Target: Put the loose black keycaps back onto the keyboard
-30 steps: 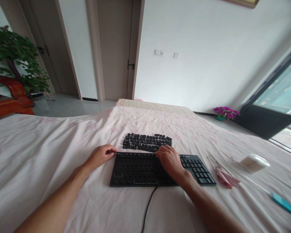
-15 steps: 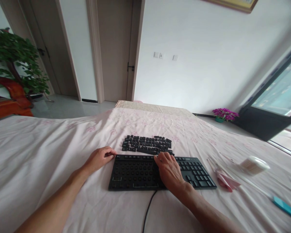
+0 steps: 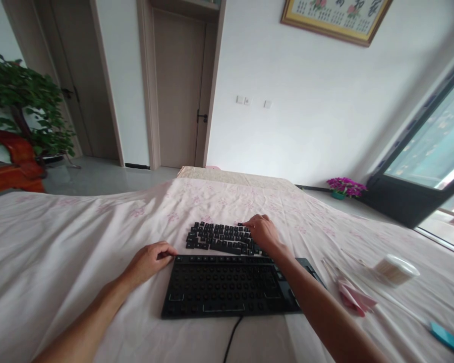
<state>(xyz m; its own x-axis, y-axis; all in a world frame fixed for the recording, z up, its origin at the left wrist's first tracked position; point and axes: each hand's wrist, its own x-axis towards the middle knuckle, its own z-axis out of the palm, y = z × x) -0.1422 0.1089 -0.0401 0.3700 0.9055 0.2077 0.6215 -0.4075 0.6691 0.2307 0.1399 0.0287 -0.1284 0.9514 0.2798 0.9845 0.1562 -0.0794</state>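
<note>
A black keyboard lies on the pink floral sheet, with most of its main letter area bare of keycaps. A row of caps sits along its top edge. My left hand has its fingers curled, thumb and fingertip at the keyboard's top-left corner. Beyond the keyboard, loose black keycaps are laid out in rows. My right hand reaches over their right end, its fingers closed at a small keycap in the far row. My right forearm hides part of the number pad and some loose caps.
To the right lie a pink cloth, a clear tub of cotton swabs and a teal object. The keyboard cable runs toward me. A wooden armchair and potted plant stand far left.
My right hand has moved from the keyboard's top row, away from me, to the far row of loose keycaps. My left hand stays at the keyboard corner. The view has tilted up slightly.
</note>
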